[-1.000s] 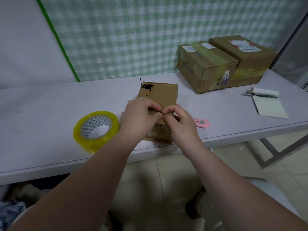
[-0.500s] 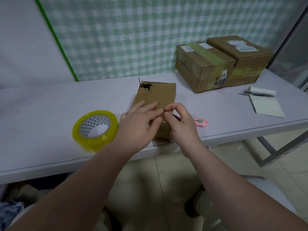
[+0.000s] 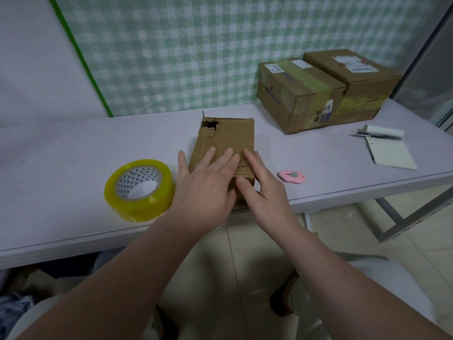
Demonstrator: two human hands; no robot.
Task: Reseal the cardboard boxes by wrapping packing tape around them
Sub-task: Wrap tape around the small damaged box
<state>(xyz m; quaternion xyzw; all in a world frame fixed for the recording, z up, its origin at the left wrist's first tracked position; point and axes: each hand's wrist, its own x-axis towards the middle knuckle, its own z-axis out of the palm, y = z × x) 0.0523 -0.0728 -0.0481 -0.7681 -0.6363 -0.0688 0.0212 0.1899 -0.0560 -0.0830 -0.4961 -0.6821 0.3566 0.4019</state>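
A small brown cardboard box (image 3: 228, 136) with a torn far-left corner lies near the table's front edge. My left hand (image 3: 206, 185) lies flat on its near top with fingers straight and spread. My right hand (image 3: 263, 187) rests beside it on the box's near right part, fingers extended along the top and thumb against the near face. A yellow roll of packing tape (image 3: 139, 190) lies flat on the table just left of my left hand. Whether any loose tape end is under my hands is hidden.
Two larger taped cardboard boxes (image 3: 301, 94) (image 3: 353, 82) stand side by side at the back right. A pink box cutter (image 3: 291, 177) lies right of the small box. A notepad (image 3: 389, 155) with a pen (image 3: 378, 136) sits at the far right of the white table (image 3: 61, 153).
Both hands went from pinching at the box's near top edge to lying flat with straight fingers on the box top.
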